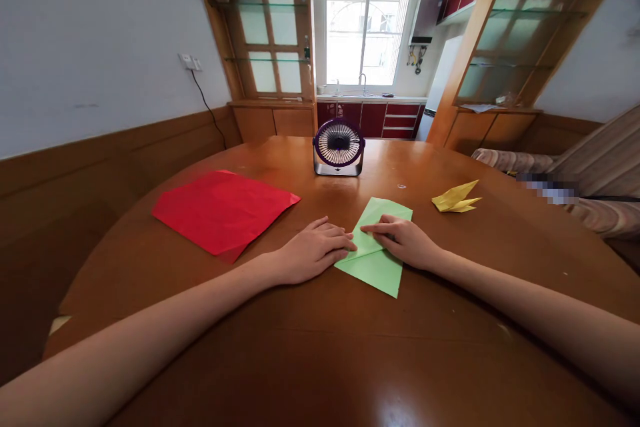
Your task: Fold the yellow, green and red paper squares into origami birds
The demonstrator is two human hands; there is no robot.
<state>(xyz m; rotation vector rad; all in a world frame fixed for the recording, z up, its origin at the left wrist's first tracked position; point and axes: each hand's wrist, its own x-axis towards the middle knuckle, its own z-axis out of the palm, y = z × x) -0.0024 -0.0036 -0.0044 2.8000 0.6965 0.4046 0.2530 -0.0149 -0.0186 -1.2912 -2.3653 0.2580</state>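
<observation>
Paper [371, 260], green and creased, lies just right of the frame's middle, partly hidden. The left hand [317, 250] rests spread on the paper's left edge, gripping nothing. The right hand [407, 240] touches it with one finger; I cannot tell if the curled ones pinch. Blurry squares [550, 190] cover something at the right. Upper-left shelves [270, 59] hold a tiny, unclear bottle [307, 48].

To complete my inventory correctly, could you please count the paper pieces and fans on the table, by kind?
Paper pieces: 3 (red paper, green paper, folded yellow paper; whether the red is one sheet or several, I cannot tell)
Fans: 1 (purple fan)
Total: 4
</observation>
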